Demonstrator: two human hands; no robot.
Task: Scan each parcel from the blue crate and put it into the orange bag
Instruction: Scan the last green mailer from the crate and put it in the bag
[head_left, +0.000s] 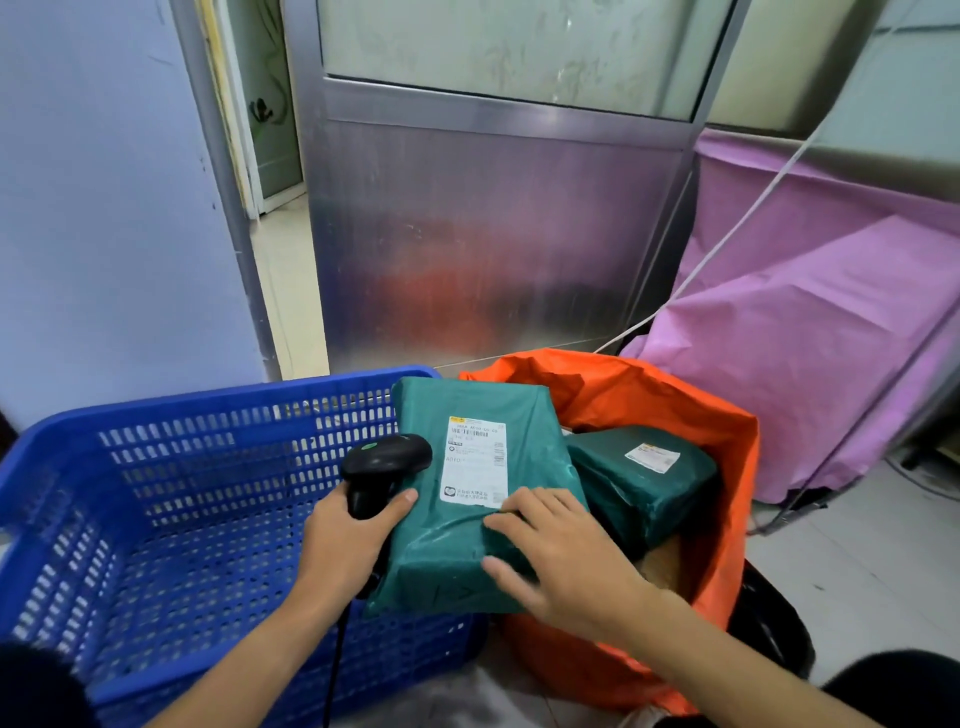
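A green parcel (441, 551) with a white label lies across the right rim of the blue crate (171, 499) and the edge of the orange bag (727, 452). My right hand (561, 551) grips its near right corner. My left hand (348, 545) holds a black barcode scanner (387, 460) against the parcel's left side, the head beside the label. A second green parcel (644, 483) with a label lies inside the bag. The visible part of the crate's floor is bare.
A metal door panel (493, 234) stands behind the crate and bag. A pink fabric-covered cart (821, 338) with a white cord is at the right. A black bin (774, 623) sits behind the bag. Tiled floor lies at the right.
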